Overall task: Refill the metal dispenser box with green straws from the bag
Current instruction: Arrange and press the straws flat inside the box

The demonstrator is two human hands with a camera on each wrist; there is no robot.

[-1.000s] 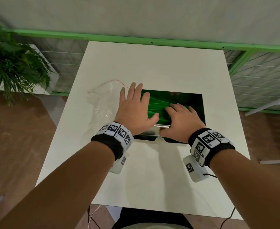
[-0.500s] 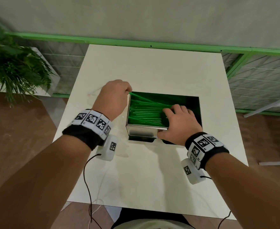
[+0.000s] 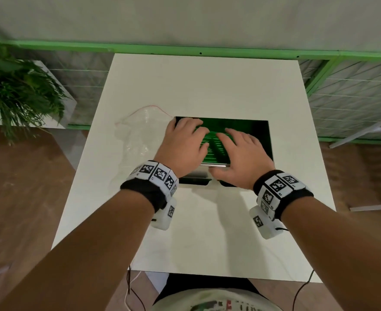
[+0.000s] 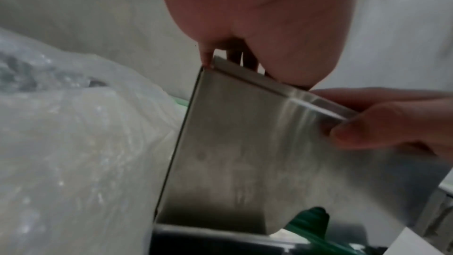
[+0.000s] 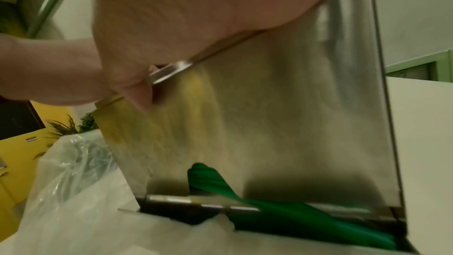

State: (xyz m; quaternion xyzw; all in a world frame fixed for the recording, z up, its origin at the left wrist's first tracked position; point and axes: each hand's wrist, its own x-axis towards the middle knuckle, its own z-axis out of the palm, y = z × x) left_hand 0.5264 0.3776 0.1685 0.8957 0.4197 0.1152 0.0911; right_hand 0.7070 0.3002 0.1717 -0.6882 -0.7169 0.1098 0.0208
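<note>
The metal dispenser box (image 3: 261, 140) stands open-topped in the middle of the white table, with green straws (image 3: 214, 140) lying lengthwise inside. My left hand (image 3: 191, 135) lies over the box's left half, its fingers resting on the straws. My right hand (image 3: 236, 147) is spread flat on the straws to the right, its thumb against the front wall. In the left wrist view that thumb (image 4: 363, 125) presses just under the rim of the box (image 4: 245, 143). In the right wrist view, straws (image 5: 269, 207) show in the slot at the bottom of the box (image 5: 282, 113). The clear bag (image 3: 135, 135) lies crumpled to the left.
The white table (image 3: 207, 86) reaches back to a green rail (image 3: 185, 49) and a wall. A leafy plant (image 3: 16, 86) stands off the table to the left. Thin cables (image 3: 131, 283) hang at the table's near edge.
Half a second ago my left hand was curled at the box's left end, on straw ends. It has come back over the box and lies on the straws. The right hand has barely moved.
</note>
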